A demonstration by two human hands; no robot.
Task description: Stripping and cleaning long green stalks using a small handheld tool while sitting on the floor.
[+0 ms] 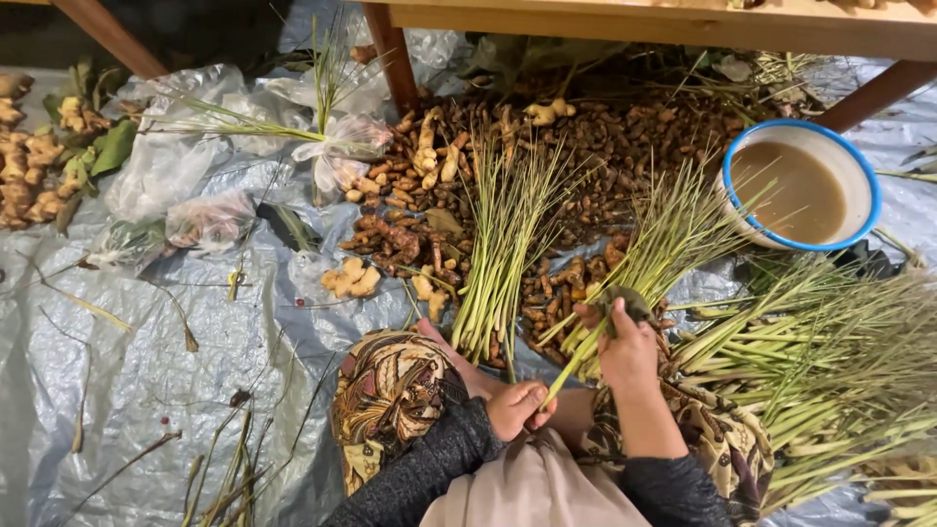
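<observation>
Clear plastic bags (210, 220), crumpled and knotted, are seen scattered at upper left on a grey plastic sheet (127, 371) spread over the floor; no labels can be made out on them. A white enamel bowl (859, 161) with a blue rim, filled with murky brown liquid, is set at upper right beside a wooden table leg (874, 96). A bundle of lemongrass stalks (654, 254), pale yellow at the base and green toward the fanned tips, is gripped near its lower end by the right hand (625, 346). A single stalk end is pinched in the closed left hand (517, 408). Brown roots (625, 146) are heaped behind.
</observation>
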